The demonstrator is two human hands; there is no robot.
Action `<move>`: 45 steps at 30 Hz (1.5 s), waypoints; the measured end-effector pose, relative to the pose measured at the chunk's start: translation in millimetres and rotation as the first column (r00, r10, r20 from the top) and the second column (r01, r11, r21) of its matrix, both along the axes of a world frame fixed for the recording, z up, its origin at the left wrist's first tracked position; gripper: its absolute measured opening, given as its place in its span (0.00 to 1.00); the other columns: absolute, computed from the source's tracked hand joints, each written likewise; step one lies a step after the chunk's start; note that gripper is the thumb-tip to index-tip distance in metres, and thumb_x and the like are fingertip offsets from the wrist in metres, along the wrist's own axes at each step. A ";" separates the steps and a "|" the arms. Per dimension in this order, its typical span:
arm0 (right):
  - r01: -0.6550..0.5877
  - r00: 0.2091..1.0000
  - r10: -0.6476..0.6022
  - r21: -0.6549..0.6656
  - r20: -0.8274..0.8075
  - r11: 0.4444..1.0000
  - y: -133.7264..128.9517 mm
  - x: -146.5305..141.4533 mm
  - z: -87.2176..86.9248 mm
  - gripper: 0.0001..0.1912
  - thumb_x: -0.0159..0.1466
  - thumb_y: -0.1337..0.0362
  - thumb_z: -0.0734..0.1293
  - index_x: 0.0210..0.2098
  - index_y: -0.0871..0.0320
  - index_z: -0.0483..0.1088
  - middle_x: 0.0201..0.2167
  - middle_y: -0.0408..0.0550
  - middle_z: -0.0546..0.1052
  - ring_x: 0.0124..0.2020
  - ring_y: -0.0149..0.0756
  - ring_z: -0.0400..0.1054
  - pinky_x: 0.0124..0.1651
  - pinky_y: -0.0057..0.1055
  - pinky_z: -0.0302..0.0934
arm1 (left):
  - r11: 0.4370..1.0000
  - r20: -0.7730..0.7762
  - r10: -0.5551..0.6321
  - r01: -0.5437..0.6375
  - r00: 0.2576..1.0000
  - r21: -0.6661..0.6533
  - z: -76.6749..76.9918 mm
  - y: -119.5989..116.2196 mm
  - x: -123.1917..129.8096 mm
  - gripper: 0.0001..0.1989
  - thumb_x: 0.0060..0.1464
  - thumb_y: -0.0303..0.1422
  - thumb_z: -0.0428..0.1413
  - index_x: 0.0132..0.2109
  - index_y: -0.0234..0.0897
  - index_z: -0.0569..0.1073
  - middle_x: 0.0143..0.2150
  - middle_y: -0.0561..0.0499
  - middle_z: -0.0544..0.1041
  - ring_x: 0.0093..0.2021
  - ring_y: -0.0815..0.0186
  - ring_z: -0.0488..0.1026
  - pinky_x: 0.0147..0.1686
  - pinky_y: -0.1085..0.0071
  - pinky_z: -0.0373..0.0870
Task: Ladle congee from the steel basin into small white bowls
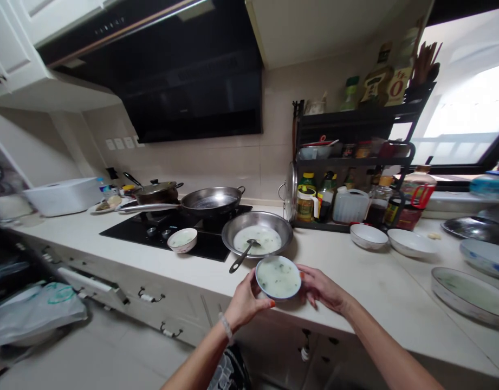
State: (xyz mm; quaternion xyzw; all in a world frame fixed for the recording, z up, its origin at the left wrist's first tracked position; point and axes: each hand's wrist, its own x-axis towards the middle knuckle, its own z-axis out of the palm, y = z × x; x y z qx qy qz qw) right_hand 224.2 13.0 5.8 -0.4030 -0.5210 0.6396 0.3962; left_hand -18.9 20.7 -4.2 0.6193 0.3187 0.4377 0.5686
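A bowl of pale soup (pixel 278 277) with green bits sits between my two hands at the counter's front edge. My left hand (pixel 249 300) wraps its left side, thumb along the near rim. On the other side, the fingers of my right hand (pixel 320 288) press against the bowl, some of them hidden behind it. Just beyond is a wide metal basin (pixel 287 230) holding more of the same soup. A ladle (pixel 243 257) rests in that basin, its dark handle leaning over the near rim. A smaller filled bowl (pixel 183 246) stands on the cooktop's front edge to the left.
A wok (pixel 211 201) and a lidded pot (pixel 156 190) occupy the black cooktop (pixel 131 230). Two white bowls (pixel 369 238) and a long dish of soup (pixel 440 292) lie to the right. A black rack (pixel 355 116) with bottles stands against the wall. An open drawer (pixel 92 284) juts out at left.
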 end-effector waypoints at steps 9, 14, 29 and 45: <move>0.079 0.997 -0.075 0.330 -0.025 0.941 -10.4 -20.6 -10.9 0.50 0.42 0.64 0.78 0.61 0.55 0.57 0.59 0.53 0.66 0.59 0.46 0.59 0.59 0.42 0.54 | 0.993 0.008 -0.006 0.005 1.000 0.121 -3.1 6.8 13.6 0.50 0.27 0.37 0.72 0.59 0.35 0.60 0.58 0.38 0.68 0.58 0.52 0.65 0.60 0.57 0.58; 0.134 0.990 -0.140 0.367 -0.012 0.920 -21.2 -10.7 -13.8 0.49 0.39 0.66 0.79 0.59 0.56 0.60 0.56 0.52 0.69 0.57 0.47 0.61 0.60 0.44 0.51 | 0.991 -0.001 -0.042 0.042 0.999 0.124 -0.4 2.4 24.6 0.49 0.25 0.39 0.72 0.58 0.36 0.62 0.57 0.40 0.69 0.57 0.51 0.66 0.59 0.56 0.59; 0.344 0.934 -0.355 0.345 -0.032 0.873 -47.7 74.8 11.4 0.46 0.40 0.70 0.78 0.57 0.56 0.60 0.54 0.53 0.70 0.55 0.45 0.64 0.58 0.42 0.56 | 0.959 0.073 -0.265 0.271 0.961 -0.081 31.2 16.6 124.4 0.50 0.19 0.28 0.73 0.55 0.34 0.63 0.54 0.37 0.70 0.55 0.50 0.67 0.54 0.58 0.65; 0.476 0.869 -0.492 0.372 -0.059 0.797 27.5 146.5 -0.3 0.45 0.38 0.61 0.79 0.54 0.56 0.63 0.53 0.55 0.71 0.54 0.48 0.65 0.54 0.44 0.61 | 0.918 0.114 -0.368 0.380 0.923 -0.114 22.3 110.6 213.1 0.48 0.18 0.24 0.72 0.54 0.35 0.66 0.50 0.40 0.74 0.49 0.55 0.72 0.51 0.60 0.67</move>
